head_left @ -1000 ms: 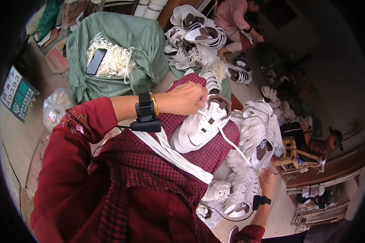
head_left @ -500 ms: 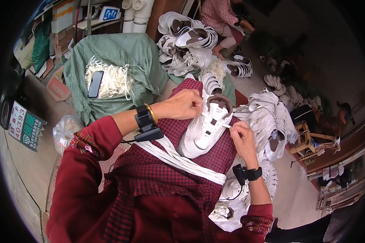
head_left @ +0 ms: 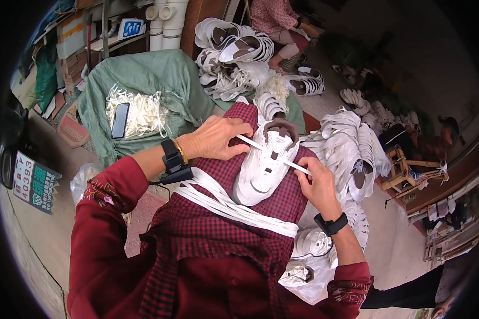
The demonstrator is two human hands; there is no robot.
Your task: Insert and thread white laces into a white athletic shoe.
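A white sneaker upper (head_left: pixel 261 178) with a brown collar lining rests on my lap, its toe toward me. It lies on a red-and-black checked apron (head_left: pixel 213 191). One white shoelace (head_left: pixel 254 142) runs across its lacing area and sticks out on both sides. My left hand (head_left: pixel 223 137) pinches the lace's left end. At the other side, my right hand (head_left: pixel 320 186) has the right end between thumb and fingers. Between me and the toe, a bundle of white laces (head_left: pixel 229 206) stretches across the apron.
Left, a green cloth (head_left: pixel 154 66) carries a pile of laces (head_left: pixel 143 114) and a phone (head_left: pixel 120 120). Stacked white uppers (head_left: pixel 239 45) stand ahead, with more uppers (head_left: pixel 338 138) at my right. Another person (head_left: pixel 277 24) sits beyond. A small bamboo stool (head_left: pixel 402 170) is far right.
My left hand has moved back to the left and slightly down, and a stretch of lace now shows between it and the shoe. My right hand has lowered slightly, still holding its end.
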